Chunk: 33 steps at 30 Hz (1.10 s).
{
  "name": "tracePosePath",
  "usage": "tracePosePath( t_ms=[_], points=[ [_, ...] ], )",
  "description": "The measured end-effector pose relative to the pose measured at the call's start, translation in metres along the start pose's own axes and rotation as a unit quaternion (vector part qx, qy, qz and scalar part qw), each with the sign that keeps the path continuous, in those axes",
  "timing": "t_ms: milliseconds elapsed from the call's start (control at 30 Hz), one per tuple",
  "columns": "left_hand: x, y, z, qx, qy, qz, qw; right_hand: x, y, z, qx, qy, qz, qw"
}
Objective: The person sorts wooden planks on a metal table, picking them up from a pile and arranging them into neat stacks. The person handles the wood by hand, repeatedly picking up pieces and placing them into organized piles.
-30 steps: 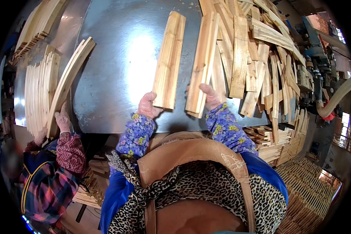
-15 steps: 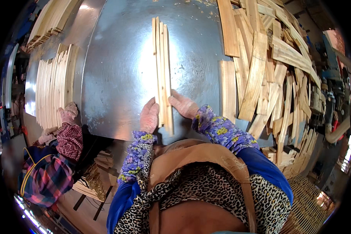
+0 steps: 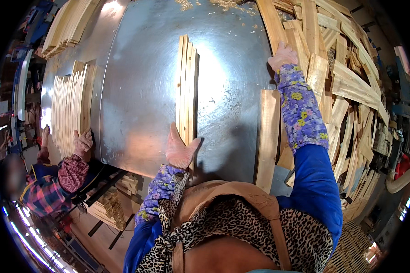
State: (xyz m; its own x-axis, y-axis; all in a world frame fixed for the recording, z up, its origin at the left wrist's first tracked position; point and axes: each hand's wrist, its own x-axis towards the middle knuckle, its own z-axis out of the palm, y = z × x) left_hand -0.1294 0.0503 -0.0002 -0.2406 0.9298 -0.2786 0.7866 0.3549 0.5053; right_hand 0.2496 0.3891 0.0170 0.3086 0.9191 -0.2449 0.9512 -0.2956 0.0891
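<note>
A narrow bundle of pale wooden strips (image 3: 187, 86) lies lengthwise on the metal table (image 3: 141, 91). My left hand (image 3: 182, 149), in a pale pink glove, is closed round its near end, fingers at the left side and thumb at the right. Farther off, my right hand (image 3: 284, 56) reaches to the table's right side, gloved alike. It grips the near end of a wooden board (image 3: 272, 25) there; some of its fingers are hidden. Nearer me lies another flat board (image 3: 267, 136), beside my right forearm.
A jumbled pile of loose boards (image 3: 346, 82) covers the right side. At the left stands a row of stacked strips (image 3: 68, 109), where a co-worker's gloved hand (image 3: 82, 142) rests. Another strip stack (image 3: 70, 22) lies beyond. Sawdust (image 3: 223, 4) dots the far table.
My right hand has left the strip bundle and moved far right onto a board. My left hand has shifted onto the bundle's near end. The view has turned slightly.
</note>
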Motion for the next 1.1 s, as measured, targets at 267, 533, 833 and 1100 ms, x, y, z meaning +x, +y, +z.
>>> tracePosePath(
  t_ms=[267, 533, 833, 1100],
  points=[
    [0.027, -0.052, 0.002, -0.398, -0.105, -0.061, 0.909, -0.201, -0.05, 0.03, 0.309, -0.061, -0.089, 0.945],
    [0.046, -0.071, -0.013, -0.58, -0.198, -0.091, 0.785, -0.369, -0.164, 0.075, 0.401, -0.216, -0.147, 0.878],
    [0.06, -0.141, -0.094, -0.713, -0.251, -0.158, 0.636, -0.358, -0.219, 0.065, 0.437, -0.23, -0.081, 0.866],
    [0.057, -0.223, -0.086, -0.472, -0.133, -0.124, 0.863, -0.41, -0.331, 0.133, 0.445, -0.22, -0.207, 0.843]
  ],
)
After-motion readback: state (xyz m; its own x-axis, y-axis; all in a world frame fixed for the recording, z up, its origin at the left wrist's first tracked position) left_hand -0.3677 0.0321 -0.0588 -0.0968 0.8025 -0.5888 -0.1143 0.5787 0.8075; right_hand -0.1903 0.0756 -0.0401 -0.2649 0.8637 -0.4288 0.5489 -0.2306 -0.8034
